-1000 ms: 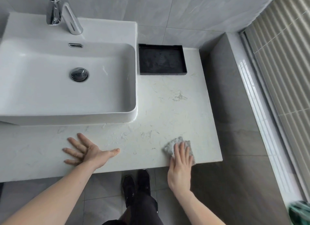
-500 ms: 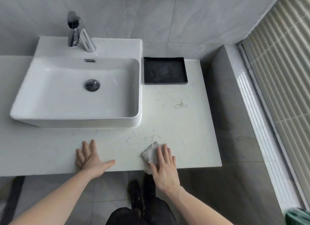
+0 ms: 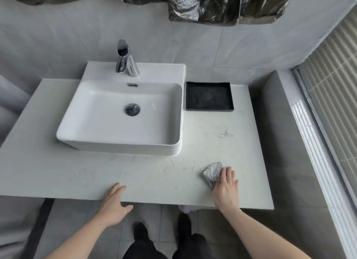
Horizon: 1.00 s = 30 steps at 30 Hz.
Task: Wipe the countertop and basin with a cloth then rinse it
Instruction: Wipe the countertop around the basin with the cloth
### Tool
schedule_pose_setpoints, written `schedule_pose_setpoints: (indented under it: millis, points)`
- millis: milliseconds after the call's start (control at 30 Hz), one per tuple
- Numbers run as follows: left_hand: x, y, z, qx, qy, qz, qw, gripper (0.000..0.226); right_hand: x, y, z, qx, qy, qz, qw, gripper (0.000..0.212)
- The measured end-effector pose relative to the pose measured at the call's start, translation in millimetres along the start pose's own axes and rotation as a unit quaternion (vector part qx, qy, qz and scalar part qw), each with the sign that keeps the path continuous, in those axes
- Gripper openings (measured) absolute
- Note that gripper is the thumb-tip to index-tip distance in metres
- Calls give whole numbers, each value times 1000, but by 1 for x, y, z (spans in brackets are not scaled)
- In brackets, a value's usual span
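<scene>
A white marbled countertop (image 3: 154,177) carries a white rectangular basin (image 3: 123,142) with a chrome faucet (image 3: 126,59) at its back and a metal drain (image 3: 132,109) in its floor. A small grey cloth (image 3: 212,171) lies on the countertop near the front right. My right hand (image 3: 225,189) presses flat on the cloth's near part, fingers together. My left hand (image 3: 114,204) rests at the front edge of the countertop, fingers on the surface, thumb hanging below the edge, holding nothing.
A black square tray (image 3: 209,96) sits on the countertop right of the basin, against the tiled wall. Black plastic sheeting (image 3: 222,5) hangs above. A grey ledge (image 3: 280,123) and window blinds (image 3: 332,75) border the right side. My dark shoes show on the floor below.
The view has pulled back and up, showing the whole basin. My left hand slid back to the countertop's front edge. My right hand stays pressed on the cloth at the front right.
</scene>
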<state>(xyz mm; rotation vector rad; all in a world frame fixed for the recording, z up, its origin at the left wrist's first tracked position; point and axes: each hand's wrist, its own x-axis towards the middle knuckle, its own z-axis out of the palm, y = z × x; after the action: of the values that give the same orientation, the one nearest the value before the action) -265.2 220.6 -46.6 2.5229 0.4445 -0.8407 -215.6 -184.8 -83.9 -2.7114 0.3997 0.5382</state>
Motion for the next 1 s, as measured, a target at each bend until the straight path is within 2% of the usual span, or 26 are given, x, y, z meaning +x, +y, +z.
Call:
schedule_pose_setpoints:
  millis: [100,233,433,600,700,767,867,1000]
  points:
    - [8,-16,-12,-5,9,-1,1000,84,4,-14,8,36,4,22,999,67]
    - [24,-53,-42,12,19,-8,1000,82,-6,-52,36,43,38,66,996,79]
    - [58,-127,-95,50,17,-19,998,82,-19,-160,82,78,57,49,994,89]
    - [89,-183,-128,61,14,18,998,79,-40,-271,130,83,52,-65,993,83]
    - [100,-206,-141,101,28,31,994,89,-51,-317,164,56,40,-142,987,71]
    - [106,-218,-149,113,34,17,993,98,-52,-323,169,49,48,-160,985,69]
    - [109,-226,-161,117,24,-14,993,110,-48,-305,153,111,50,-140,983,67]
    - [109,-229,-162,137,-32,-24,990,117,-46,-253,111,222,121,-23,967,51]
